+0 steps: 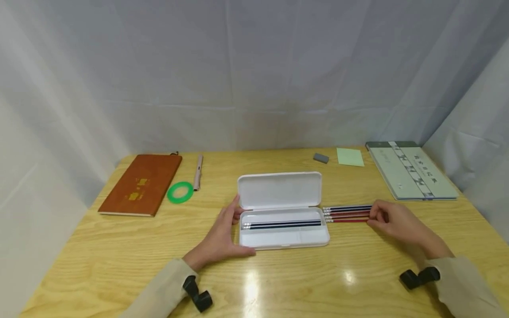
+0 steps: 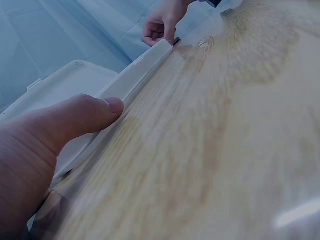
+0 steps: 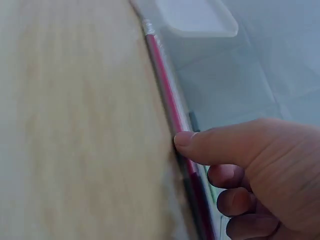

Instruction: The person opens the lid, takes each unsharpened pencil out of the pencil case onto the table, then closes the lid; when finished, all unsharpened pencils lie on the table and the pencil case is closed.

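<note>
White fabric drapes hang behind and beside a light wooden table (image 1: 119, 247). At its centre lies a white pencil case (image 1: 283, 229), lid swung open toward the back, with 2 dark pencils (image 1: 282, 224) lying lengthwise in its tray. The left hand (image 1: 222, 234) rests against the case's left end, fingers fairly straight along the hinge corner and the thumb lying along the front edge; it grips nothing. Just right of the case, a row of loose pencils (image 1: 346, 213), dark and red, lies on the table with the eraser ends touching or nearly touching the case. The right hand (image 1: 391, 221) pinches the far ends of these pencils, thumb pressed to the nearest red one and fingers curled behind. Further back sit a brown notebook (image 1: 141, 184), a green tape ring (image 1: 180, 192), a pen (image 1: 197, 172), a grey eraser (image 1: 320, 157), a green sticky note (image 1: 350, 157) and a grey-green book (image 1: 411, 170).
</note>
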Motion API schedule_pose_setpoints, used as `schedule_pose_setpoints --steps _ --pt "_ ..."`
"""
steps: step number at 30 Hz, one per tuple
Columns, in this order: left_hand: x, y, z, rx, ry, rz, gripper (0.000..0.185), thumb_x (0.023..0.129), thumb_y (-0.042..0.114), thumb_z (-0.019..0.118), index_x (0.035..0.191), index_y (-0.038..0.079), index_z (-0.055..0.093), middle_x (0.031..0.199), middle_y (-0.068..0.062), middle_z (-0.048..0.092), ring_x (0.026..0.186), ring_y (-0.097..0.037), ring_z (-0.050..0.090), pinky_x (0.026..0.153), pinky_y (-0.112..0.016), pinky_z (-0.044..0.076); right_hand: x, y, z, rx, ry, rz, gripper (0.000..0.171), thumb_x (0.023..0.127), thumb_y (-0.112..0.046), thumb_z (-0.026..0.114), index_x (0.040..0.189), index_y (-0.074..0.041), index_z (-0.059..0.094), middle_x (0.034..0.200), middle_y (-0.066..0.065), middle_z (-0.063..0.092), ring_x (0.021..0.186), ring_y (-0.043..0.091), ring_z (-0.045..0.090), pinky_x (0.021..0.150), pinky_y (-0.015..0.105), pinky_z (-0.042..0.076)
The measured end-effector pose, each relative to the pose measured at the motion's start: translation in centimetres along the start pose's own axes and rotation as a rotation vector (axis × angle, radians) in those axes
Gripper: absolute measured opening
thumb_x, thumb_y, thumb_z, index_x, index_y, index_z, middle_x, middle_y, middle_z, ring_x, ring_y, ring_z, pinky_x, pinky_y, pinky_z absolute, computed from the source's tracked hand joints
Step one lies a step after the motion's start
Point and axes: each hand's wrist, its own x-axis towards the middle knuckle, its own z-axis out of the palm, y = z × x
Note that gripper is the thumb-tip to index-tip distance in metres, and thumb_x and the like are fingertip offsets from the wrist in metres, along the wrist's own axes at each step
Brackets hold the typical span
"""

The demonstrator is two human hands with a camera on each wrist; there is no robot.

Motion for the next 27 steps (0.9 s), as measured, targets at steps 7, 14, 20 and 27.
schedule_pose_setpoints --steps 7,14,20,27 --pt "-0.1 -0.2 -0.2 -0.001 0.014 -0.003 0.139 0.054 0.042 0.092 0.156 0.018 0.002 0.131 -0.002 0.047 0.111 -0.014 0.045 0.1 -0.037 0.044 3.1 -2.7 0.9 0.08 -0.109 -0.004 0.014 0.085 -0.011 0.072 0.089 -0.016 0.06 0.065 -0.01 0.045 0.056 -0.001 0.038 0.051 0.02 0.037" --pt "-0.1 0.0 -0.1 -0.01 0.005 -0.002 0.138 0.054 0.039 0.093 0.156 0.015 0.002 0.131 -0.003 0.047 0.111 -0.014 0.045 0.1 -0.037 0.044 6.9 -7.2 3.9 0.128 -0.172 -0.158 0.003 0.089 -0.014 0.069 0.09 -0.012 0.067 0.062 -0.012 0.048 0.053 -0.002 0.04 0.05 0.019 0.038" --pt "0.0 0.0 0.0 -0.01 0.002 -0.006 0.139 0.054 0.038 0.093 0.156 0.015 0.003 0.131 -0.003 0.047 0.111 -0.014 0.045 0.1 -0.037 0.044 9.0 -9.8 6.4 0.079 -0.2 -0.252 0.005 0.088 -0.017 0.069 0.091 -0.014 0.072 0.058 -0.013 0.049 0.052 -0.004 0.038 0.05 0.017 0.038" --pt "0.1 0.0 0.0 -0.004 -0.001 -0.002 0.138 0.054 0.041 0.092 0.156 0.017 0.002 0.131 -0.002 0.047 0.111 -0.014 0.045 0.1 -0.036 0.044 10.0 -11.4 7.5 -0.048 -0.194 -0.282 0.006 0.086 -0.017 0.072 0.089 -0.013 0.075 0.063 -0.01 0.059 0.054 -0.003 0.044 0.052 0.016 0.039"
